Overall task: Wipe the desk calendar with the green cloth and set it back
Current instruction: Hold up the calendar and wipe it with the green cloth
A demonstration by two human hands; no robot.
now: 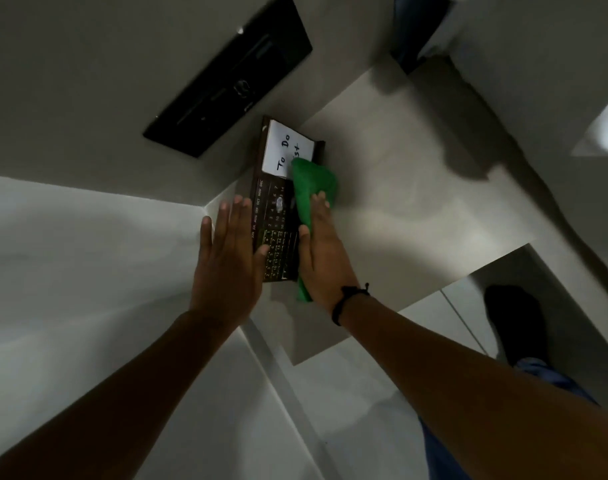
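The dark desk calendar [274, 216] stands on the pale desk [399, 188] against the wall, with a white "To Do" note pad on its upper part. My left hand [228, 258] lies flat with fingers spread against the calendar's left side, thumb on its face. My right hand [321, 251] presses the green cloth [313, 183] on the calendar's right edge. The cloth covers part of the note pad and hangs below my palm.
A black socket panel [226, 77] is set in the wall above the calendar. The desk's front edge runs below my right wrist, with a drawer front under it. My foot in a dark sock [517, 320] stands on the floor at the right.
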